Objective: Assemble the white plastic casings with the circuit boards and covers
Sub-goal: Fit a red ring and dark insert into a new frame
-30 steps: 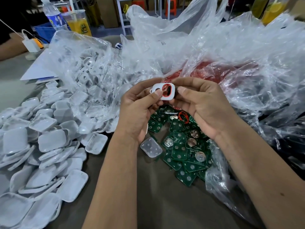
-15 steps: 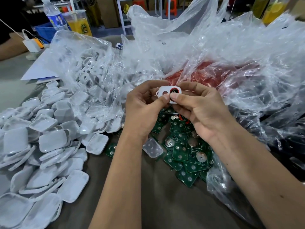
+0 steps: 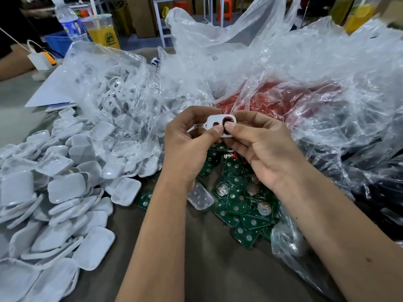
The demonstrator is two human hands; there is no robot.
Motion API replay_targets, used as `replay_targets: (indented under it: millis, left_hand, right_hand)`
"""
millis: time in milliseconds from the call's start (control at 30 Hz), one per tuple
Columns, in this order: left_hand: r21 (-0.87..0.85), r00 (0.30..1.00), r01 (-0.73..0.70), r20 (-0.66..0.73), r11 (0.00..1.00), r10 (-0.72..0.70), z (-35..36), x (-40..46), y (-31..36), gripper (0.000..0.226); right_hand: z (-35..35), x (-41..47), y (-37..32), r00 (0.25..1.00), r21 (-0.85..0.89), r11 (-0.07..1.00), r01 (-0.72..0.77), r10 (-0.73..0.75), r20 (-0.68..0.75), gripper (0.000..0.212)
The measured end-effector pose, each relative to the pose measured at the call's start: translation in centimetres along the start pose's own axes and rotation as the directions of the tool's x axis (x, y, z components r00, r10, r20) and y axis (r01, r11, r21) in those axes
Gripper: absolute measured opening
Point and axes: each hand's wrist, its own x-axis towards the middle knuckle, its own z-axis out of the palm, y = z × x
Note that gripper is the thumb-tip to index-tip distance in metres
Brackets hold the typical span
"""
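Both hands hold one small white casing (image 3: 212, 123) above the table, at the middle of the view. It has two holes, and a red ring sits in the right one. My left hand (image 3: 187, 144) pinches its left side with thumb on top. My right hand (image 3: 261, 144) pinches the right side, thumb pressing on the red ring. Below the hands lies a heap of green circuit boards (image 3: 237, 203) with round metal cells. A clear plastic cover (image 3: 200, 196) lies beside them. White covers (image 3: 54, 192) are piled at the left.
Crumpled clear plastic bags (image 3: 283, 68) fill the back and right; one holds red parts (image 3: 272, 101), another white casings (image 3: 111, 99). A bottle (image 3: 69, 20) and a cup of orange drink (image 3: 102, 31) stand far left. Another person's arm (image 3: 13, 64) rests at the left edge.
Both hands shifted slightly right and a little nearer with the casing. My right thumb has moved onto the red ring in the casing's right hole.
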Motion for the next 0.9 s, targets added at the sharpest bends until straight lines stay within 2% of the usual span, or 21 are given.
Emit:
replay_targets:
  millis: [133,267,600,800,900]
  left_hand:
    - [0.022,1.000,0.003,-0.014,1.000,-0.003,-0.11,0.02,-0.12,0.021]
    - [0.041,1.000,-0.008,0.001,0.999,0.008,-0.14,0.01,-0.19,0.020]
    - [0.055,0.998,-0.011,0.066,0.998,0.007,-0.29,-0.04,-0.05,0.019]
    - [0.034,1.000,0.019,-0.023,0.999,-0.018,-0.03,0.01,-0.22,0.023]
    - [-0.030,0.998,0.057,-0.030,0.998,-0.058,-0.07,-0.06,-0.12,0.024]
  right_hand:
    - [-0.09,-0.01,-0.18,1.000,-0.033,0.999,0.000,0.000,-0.007,0.020]
    - [-0.14,-0.06,-0.40,1.000,0.017,1.000,-0.008,0.008,0.024,0.030]
    - [-0.58,0.26,-0.36,0.999,0.022,1.000,-0.006,0.005,0.034,0.030]
    - [-0.58,0.26,-0.45,0.997,0.038,0.999,-0.002,-0.001,0.075,0.031]
    - [-0.91,0.52,-0.63,0.993,0.029,1.000,-0.012,0.009,0.116,0.027]
